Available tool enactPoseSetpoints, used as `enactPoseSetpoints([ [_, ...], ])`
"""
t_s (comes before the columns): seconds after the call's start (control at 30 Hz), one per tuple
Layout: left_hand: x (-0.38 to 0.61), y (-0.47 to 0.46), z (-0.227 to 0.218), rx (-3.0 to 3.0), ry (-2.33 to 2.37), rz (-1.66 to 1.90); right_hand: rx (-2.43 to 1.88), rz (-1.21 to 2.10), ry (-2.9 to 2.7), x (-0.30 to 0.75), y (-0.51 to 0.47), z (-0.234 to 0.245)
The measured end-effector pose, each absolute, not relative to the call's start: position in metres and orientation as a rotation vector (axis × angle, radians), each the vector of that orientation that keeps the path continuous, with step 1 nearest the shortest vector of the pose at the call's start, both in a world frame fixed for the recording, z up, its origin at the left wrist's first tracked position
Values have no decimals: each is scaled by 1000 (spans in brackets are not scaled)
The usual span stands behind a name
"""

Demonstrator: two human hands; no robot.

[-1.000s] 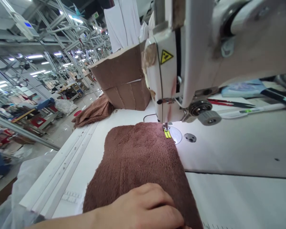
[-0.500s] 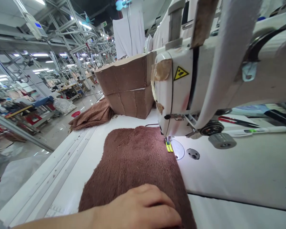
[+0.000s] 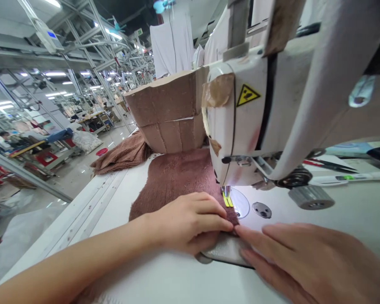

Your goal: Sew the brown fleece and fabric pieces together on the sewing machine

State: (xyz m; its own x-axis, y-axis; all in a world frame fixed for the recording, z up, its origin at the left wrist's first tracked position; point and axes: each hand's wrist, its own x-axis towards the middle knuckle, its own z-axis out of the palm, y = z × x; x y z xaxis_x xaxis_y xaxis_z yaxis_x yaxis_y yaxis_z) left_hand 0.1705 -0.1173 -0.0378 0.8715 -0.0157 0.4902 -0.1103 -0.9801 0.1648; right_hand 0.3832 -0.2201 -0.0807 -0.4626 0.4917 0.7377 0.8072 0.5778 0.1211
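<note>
We find the left hand (image 3: 190,221) pinching the brown cloth (image 3: 177,177) edge just before the needle (image 3: 227,197), right hand (image 3: 304,257) flat, open, touching alongside

Pretty bright overall. Rows of ceiling tube lights (image 3: 52,73) run down the hall at the left, a few blown out to pure white. A small lamp under the sewing machine (image 3: 272,109) throws a hot white patch on the worktop (image 3: 351,211) right by the needle, with some glare. Soft shadows sit under the hands. Wide-angle lens, so the edges bend and stretch; the right hand (image 3: 307,261) and the machine body look huge and a bit soft. The far background is hazy.
</note>
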Motion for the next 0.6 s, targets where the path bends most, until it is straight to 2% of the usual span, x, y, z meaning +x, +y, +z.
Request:
enactPoseSetpoints([
  [0.33,176,-85,-40,2897,41,807,-1111,-601,-2137,381,-206,-66],
  [0.6,175,-85,-44,2913,105,717,-1109,-541,-2118,385,-204,-68],
])
